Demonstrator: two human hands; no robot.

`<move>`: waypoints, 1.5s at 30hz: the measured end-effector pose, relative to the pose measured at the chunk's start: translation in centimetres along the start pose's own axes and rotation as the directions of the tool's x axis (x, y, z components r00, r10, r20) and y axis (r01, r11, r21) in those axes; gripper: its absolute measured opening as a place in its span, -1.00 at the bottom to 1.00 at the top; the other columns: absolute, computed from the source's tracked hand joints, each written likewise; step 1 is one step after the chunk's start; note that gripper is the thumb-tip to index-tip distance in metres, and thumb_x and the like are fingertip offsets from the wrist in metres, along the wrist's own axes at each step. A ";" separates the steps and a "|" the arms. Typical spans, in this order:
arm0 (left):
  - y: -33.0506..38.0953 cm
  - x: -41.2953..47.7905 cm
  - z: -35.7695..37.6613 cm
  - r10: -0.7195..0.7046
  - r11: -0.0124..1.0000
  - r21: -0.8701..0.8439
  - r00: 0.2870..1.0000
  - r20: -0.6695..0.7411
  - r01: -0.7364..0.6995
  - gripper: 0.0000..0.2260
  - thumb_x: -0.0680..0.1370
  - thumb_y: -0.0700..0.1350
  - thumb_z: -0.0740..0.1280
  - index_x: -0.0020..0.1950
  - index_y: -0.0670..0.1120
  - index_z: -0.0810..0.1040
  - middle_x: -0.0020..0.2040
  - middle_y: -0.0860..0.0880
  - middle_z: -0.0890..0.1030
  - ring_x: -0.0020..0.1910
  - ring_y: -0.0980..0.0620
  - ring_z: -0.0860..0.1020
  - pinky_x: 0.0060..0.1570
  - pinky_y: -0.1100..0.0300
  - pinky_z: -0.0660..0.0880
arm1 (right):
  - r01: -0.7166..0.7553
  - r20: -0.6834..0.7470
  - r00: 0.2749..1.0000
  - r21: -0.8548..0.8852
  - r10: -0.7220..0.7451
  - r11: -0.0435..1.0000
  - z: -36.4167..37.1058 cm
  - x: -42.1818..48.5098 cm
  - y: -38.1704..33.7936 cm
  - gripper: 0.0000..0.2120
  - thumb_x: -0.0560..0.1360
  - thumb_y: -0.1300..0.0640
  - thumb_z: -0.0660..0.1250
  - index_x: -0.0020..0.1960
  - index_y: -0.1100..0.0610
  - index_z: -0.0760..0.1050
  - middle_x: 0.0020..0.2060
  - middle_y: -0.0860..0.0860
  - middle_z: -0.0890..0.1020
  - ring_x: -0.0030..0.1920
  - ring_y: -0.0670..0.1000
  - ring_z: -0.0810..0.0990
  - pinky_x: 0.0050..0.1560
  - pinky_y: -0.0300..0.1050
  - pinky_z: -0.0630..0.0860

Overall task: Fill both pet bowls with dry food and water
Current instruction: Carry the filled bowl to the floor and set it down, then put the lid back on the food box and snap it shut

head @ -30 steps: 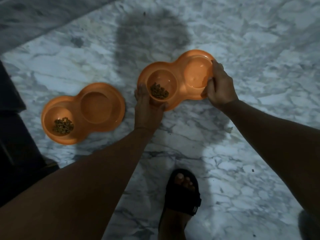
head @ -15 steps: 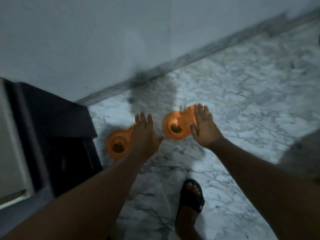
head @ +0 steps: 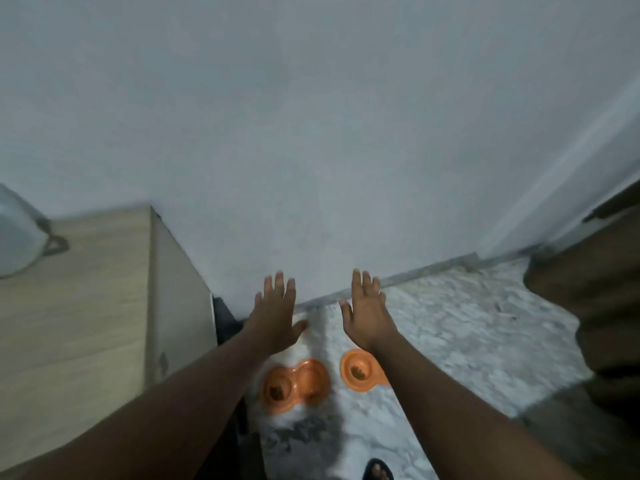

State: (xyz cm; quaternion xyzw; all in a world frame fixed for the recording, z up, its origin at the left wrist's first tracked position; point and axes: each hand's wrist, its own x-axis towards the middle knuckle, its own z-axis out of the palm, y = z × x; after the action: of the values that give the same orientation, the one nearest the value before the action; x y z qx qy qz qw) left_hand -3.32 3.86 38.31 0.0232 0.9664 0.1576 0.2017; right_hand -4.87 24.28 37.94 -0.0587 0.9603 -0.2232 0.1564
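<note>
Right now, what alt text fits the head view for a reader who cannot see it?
Left hand and right hand stretch forward, open and empty, above the left orange plastic double pet bowl and its right twin on white marble floor; each holds brown kibble.

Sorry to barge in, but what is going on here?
A person stands over a left bowl and a right bowl, both orange, on the marble floor. The left hand and right hand are open, fingers spread, holding nothing above them. Each bowl shows dry food in one compartment; water in the others cannot be told.
</note>
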 end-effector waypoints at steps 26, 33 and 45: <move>-21.9 -32.9 -24.2 -0.211 0.975 -0.115 0.949 -0.232 0.188 -0.20 0.59 0.21 0.24 0.64 -0.08 -0.11 0.65 -0.14 -0.13 0.62 -0.16 -0.15 0.56 -0.04 -0.07 | 0.294 0.073 0.955 -0.139 -0.287 0.946 -4.9 -14.8 -41.4 -0.38 0.64 -0.07 -0.01 0.58 0.13 -0.16 0.57 0.19 -0.06 0.56 0.27 -0.13 0.54 0.21 -0.05; -32.2 -38.3 -25.8 -0.260 0.961 -0.161 0.928 -0.267 0.223 -0.21 0.59 0.19 0.26 0.64 -0.08 -0.10 0.65 -0.14 -0.11 0.62 -0.17 -0.13 0.57 -0.04 -0.05 | 0.308 0.083 0.951 -0.148 -0.299 0.940 -0.1 -16.2 -51.1 -0.39 0.63 -0.04 0.02 0.58 0.16 -0.08 0.56 0.20 0.02 0.55 0.26 -0.04 0.54 0.22 0.00; -51.5 -46.1 -29.0 -0.289 0.953 -0.163 0.929 -0.233 0.255 -0.20 0.59 0.21 0.26 0.64 -0.11 -0.09 0.64 -0.17 -0.11 0.62 -0.20 -0.11 0.58 -0.10 0.00 | 0.351 0.071 0.935 -0.074 -0.346 0.933 10.5 -18.9 -70.3 -0.40 0.64 -0.03 0.04 0.57 0.21 -0.04 0.54 0.23 0.09 0.53 0.28 0.03 0.50 0.21 0.09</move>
State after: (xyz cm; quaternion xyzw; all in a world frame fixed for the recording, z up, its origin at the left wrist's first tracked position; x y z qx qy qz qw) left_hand 28.42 -58.63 64.97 -0.1447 0.9657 0.1923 0.0970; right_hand 19.46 -39.41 65.61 -0.2411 0.9385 -0.2044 0.1390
